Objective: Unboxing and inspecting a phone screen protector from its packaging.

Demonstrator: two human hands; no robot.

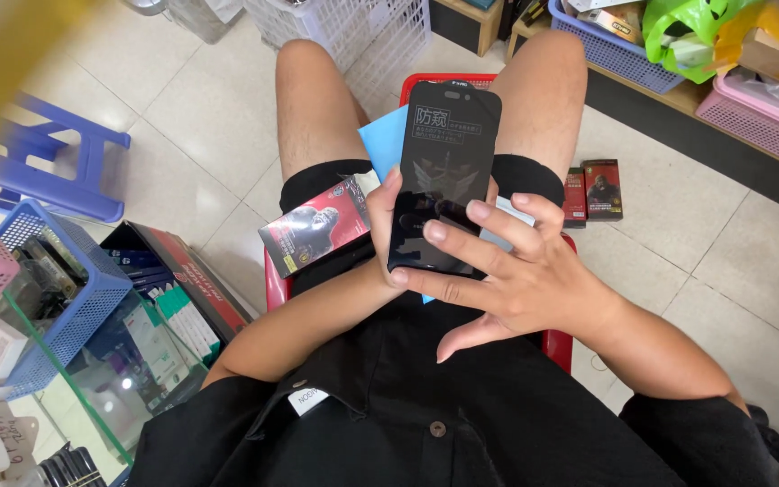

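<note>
Above pale tiles, left hand (388, 221) and right hand (507, 275) grip a glossy black screen protector (444, 171).

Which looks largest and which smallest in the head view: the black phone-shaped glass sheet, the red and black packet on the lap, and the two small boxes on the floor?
1. Black glass sheet, held by both hands nearest the camera, so this is unsure.
2. Red and black packet.
3. The two small boxes, alike and farthest away.
</note>
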